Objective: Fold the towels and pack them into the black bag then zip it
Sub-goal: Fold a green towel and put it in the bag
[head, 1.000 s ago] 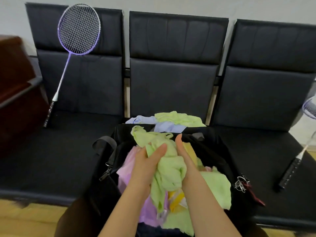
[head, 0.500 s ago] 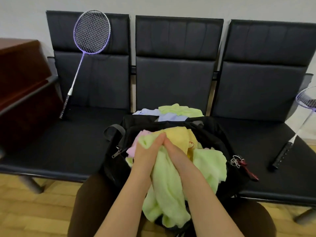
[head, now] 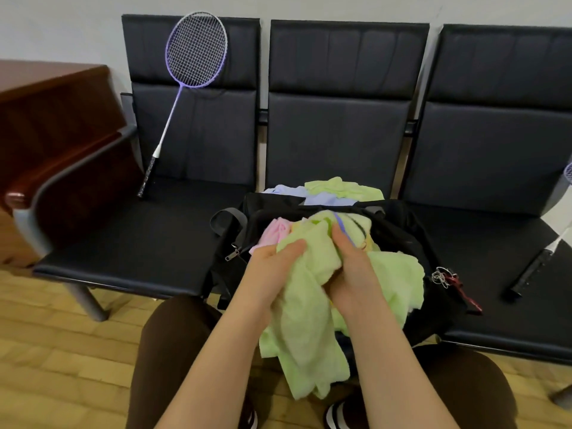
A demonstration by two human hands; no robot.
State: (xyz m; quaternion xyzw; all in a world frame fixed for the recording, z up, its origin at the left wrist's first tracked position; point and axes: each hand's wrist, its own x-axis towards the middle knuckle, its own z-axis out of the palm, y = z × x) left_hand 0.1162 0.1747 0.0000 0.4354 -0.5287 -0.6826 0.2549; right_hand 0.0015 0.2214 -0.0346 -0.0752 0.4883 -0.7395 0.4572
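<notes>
A black bag (head: 411, 230) stands open on the middle seat, stuffed with loose towels: pink (head: 274, 232), yellow and light green ones. My left hand (head: 272, 267) and my right hand (head: 349, 267) both grip a crumpled light green towel (head: 309, 320) over the bag's front edge. The towel's lower end hangs down between my knees. A second green towel (head: 399, 277) lies bunched in the bag to the right of my hands. Behind the bag, a blue towel (head: 322, 198) and a green towel (head: 340, 187) lie folded on the seat.
A row of three black seats (head: 148, 239) runs along the wall. A purple badminton racket (head: 192, 72) leans on the left seat; another racket's handle (head: 529, 270) lies on the right seat. Keys (head: 445, 277) hang on the bag's right side. A brown desk (head: 46, 119) stands left.
Both hands have drawn the green towel out of the bag toward me, so it now hangs lower over the bag's front edge. The view has pulled back and tilted down.
</notes>
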